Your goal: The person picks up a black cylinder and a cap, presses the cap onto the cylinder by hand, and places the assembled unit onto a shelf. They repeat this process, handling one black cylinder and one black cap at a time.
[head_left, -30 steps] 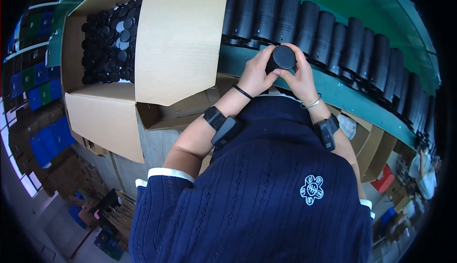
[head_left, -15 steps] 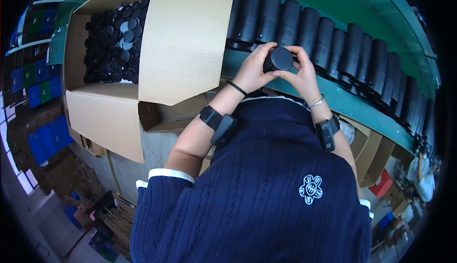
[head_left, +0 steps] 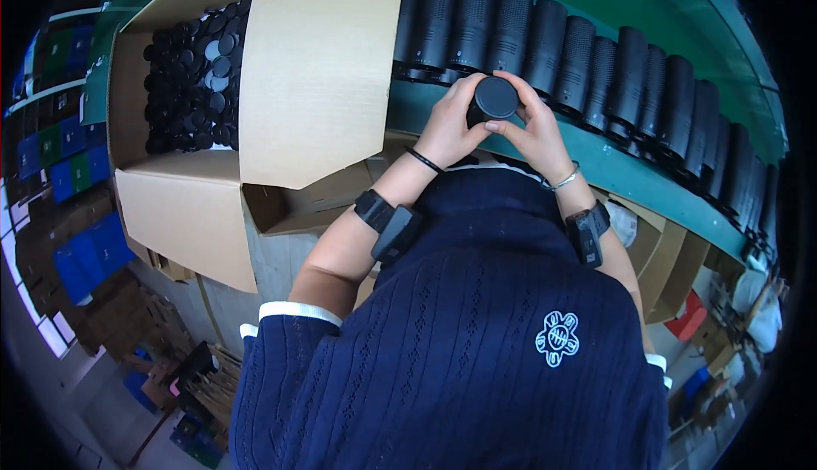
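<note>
Far left: open cardboard box (head_left: 132,70), loose black discs (head_left: 183,87) inside, a few pale ones mixed in; big flap (head_left: 319,70) on its right. Left hand (head_left: 453,125): fingers curled round left side of black cylinder (head_left: 495,98), gripping it. Cylinder held between both hands, flat round end up, by near edge of green ledge (head_left: 638,168). Right hand (head_left: 538,134): fingers half-curled, fingertips and thumb on its right side. Further right: row of upright black tubes (head_left: 540,44) on ledge.
</note>
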A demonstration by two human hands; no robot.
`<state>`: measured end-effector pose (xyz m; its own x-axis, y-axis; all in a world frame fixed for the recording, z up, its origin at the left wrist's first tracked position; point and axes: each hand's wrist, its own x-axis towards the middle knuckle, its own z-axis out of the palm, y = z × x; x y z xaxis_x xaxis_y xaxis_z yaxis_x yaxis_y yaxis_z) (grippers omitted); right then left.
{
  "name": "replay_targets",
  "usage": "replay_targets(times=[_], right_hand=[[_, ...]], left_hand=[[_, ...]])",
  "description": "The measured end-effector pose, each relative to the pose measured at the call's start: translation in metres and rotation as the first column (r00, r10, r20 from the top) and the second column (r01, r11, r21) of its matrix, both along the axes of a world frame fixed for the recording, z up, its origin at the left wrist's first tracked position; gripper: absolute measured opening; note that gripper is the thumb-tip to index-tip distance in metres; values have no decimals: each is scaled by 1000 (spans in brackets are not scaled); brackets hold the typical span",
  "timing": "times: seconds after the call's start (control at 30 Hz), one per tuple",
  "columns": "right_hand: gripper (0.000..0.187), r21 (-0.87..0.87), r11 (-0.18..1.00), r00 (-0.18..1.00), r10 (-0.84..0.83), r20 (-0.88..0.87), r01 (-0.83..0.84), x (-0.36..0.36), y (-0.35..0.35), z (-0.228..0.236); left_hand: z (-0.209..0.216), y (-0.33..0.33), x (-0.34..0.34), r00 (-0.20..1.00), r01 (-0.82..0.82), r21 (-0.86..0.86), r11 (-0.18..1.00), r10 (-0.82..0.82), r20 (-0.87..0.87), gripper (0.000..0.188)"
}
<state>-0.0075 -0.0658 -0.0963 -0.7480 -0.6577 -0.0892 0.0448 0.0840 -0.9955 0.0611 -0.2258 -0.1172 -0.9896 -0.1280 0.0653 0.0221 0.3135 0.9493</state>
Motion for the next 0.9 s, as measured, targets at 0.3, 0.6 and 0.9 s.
replay_targets(times=[0.3, 0.6, 0.9], right_hand=[[58, -20, 992, 989, -129, -65, 128, -2, -7, -7], [65, 107, 989, 994, -104, -34, 107, -8, 4, 2], [69, 6, 1000, 1000, -17, -25, 18, 6, 9, -2]], left_hand=[[-5, -13, -14, 993, 120, 106, 987, -117, -28, 64], [1, -1, -7, 994, 51, 254, 966, -73, 78, 69], [-9, 3, 5, 999, 32, 76, 997, -29, -31, 70]])
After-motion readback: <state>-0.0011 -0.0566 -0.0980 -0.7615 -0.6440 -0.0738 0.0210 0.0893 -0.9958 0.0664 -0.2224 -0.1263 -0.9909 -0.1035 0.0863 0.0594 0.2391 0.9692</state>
